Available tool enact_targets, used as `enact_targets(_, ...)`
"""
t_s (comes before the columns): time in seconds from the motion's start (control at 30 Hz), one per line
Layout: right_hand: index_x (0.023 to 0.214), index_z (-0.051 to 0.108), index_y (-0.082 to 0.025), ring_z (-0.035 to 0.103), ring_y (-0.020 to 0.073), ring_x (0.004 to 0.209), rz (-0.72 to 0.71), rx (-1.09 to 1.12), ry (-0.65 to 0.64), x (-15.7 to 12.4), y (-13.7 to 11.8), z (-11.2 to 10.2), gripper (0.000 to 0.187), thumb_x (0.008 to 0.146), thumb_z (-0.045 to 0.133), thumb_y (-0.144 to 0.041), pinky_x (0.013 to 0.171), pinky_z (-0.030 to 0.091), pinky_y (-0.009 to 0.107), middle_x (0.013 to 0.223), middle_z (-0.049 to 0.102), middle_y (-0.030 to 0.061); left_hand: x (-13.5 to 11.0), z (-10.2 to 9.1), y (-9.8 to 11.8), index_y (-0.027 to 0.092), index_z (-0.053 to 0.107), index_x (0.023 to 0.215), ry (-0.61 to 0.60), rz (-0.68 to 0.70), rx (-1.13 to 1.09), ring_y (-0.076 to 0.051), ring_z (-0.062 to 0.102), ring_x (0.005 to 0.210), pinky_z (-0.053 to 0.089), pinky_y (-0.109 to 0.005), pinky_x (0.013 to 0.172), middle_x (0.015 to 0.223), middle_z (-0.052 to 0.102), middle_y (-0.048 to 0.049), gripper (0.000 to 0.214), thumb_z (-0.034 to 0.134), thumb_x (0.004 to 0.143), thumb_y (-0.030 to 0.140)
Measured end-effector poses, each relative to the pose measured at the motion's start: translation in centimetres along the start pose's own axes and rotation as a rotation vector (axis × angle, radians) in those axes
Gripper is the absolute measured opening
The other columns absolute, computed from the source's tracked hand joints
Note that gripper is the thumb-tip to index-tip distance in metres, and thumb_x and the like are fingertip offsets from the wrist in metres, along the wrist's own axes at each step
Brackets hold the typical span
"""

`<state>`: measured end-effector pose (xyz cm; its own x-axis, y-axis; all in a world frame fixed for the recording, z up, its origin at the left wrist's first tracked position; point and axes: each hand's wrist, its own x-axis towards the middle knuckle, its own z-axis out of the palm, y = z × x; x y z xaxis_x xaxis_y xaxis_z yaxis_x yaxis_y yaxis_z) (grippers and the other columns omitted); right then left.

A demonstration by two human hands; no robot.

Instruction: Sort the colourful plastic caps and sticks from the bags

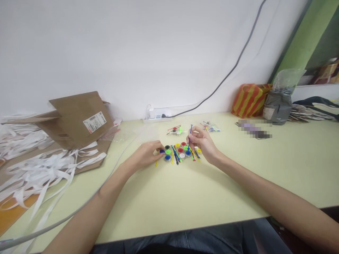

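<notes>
My right hand (202, 141) pinches a thin blue plastic arrow (190, 131), held nearly upright. Its lower end is over or against a blue round disc (188, 153); I cannot tell which. At the left end of the group, the curled fingers of my left hand (147, 153) grip another blue disc (162, 151) and partly hide it. Between my hands stand several small round discs with coloured tops, among them a black one (167, 147), a white one (182, 155) and a red one (183, 144). Loose coloured arrows (175, 155) lie among them.
Behind the discs lie more coloured arrows (174, 130) and a clear bag of small parts (210, 126). A power strip (157, 115) sits by the wall. At left are a cardboard box (76, 120) and white straps (39, 173); a grey cable (106, 181) crosses the table (185, 204).
</notes>
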<state>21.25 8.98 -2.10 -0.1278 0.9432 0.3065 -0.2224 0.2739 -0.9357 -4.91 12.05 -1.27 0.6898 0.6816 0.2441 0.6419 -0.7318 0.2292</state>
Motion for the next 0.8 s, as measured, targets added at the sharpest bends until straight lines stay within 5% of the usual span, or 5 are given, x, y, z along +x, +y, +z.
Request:
enact_targets(0.3, 0.082, 0.05, -0.022, 0.056, 0.012, 0.054, 0.002, -0.031, -0.034, -0.1, -0.2, 0.3, 0.033, 0.08, 0.072, -0.046, 0.048, 0.043, 0.023, 0.07, 0.063, -0.0012, 0.1, -0.3, 0.4, 0.022, 0.07, 0.095, 0.086, 0.05, 0.066, -0.017, 0.061, 0.081, 0.046, -0.029, 0.077, 0.089, 0.067, -0.0035, 0.019, 0.056, 0.091, 0.034)
enact_targets(0.5, 0.075, 0.06, -0.018, 0.051, 0.0094, 0.051, 0.004, -0.162, -0.129, -1.2, -0.7, 1.8, 0.034, 0.081, 0.071, -0.049, 0.046, 0.042, 0.022, 0.065, 0.058, -0.0014, 0.1, -0.1, 3.5, 0.019, 0.066, 0.095, 0.228, 0.14, 0.054, -0.015, 0.056, 0.071, 0.041, -0.028, 0.071, 0.077, 0.065, -0.0024, 0.024, 0.048, 0.098, 0.034)
enact_targets(0.6, 0.071, 0.066, -0.016, 0.049, 0.0093, 0.051, 0.016, -0.222, -0.188, -1.8, -1.0, 2.6, 0.036, 0.08, 0.072, -0.05, 0.045, 0.04, 0.022, 0.062, 0.058, -0.0002, 0.2, 0.9, 5.0, 0.018, 0.06, 0.077, 0.251, 0.147, 0.022, -0.013, 0.051, 0.061, 0.038, -0.027, 0.065, 0.066, 0.06, -0.001, 0.032, 0.044, 0.099, 0.034)
enact_targets(0.7, 0.088, 0.072, -0.016, 0.051, 0.0099, 0.054, 0.003, -0.211, -0.179, -1.9, -1.0, 2.6, 0.033, 0.082, 0.07, -0.048, 0.047, 0.043, 0.022, 0.069, 0.062, 0.001, 0.3, 1.1, 5.1, 0.019, 0.054, 0.068, 0.228, 0.049, 0.112, -0.014, 0.049, 0.057, 0.034, -0.028, 0.061, 0.062, 0.058, -0.0014, 0.038, 0.037, 0.099, 0.032)
enact_targets(0.8, 0.111, 0.069, -0.018, 0.056, 0.0118, 0.059, -0.02, -0.172, -0.095, -1.4, -0.4, 1.9, 0.039, 0.084, 0.067, -0.046, 0.048, 0.044, 0.023, 0.074, 0.063, 0.001, 0.1, 0.2, 3.9, 0.019, 0.056, 0.066, 0.153, -0.245, 0.322, -0.017, 0.053, 0.056, 0.029, -0.03, 0.057, 0.061, 0.06, -0.0035, 0.036, 0.04, 0.095, 0.034)
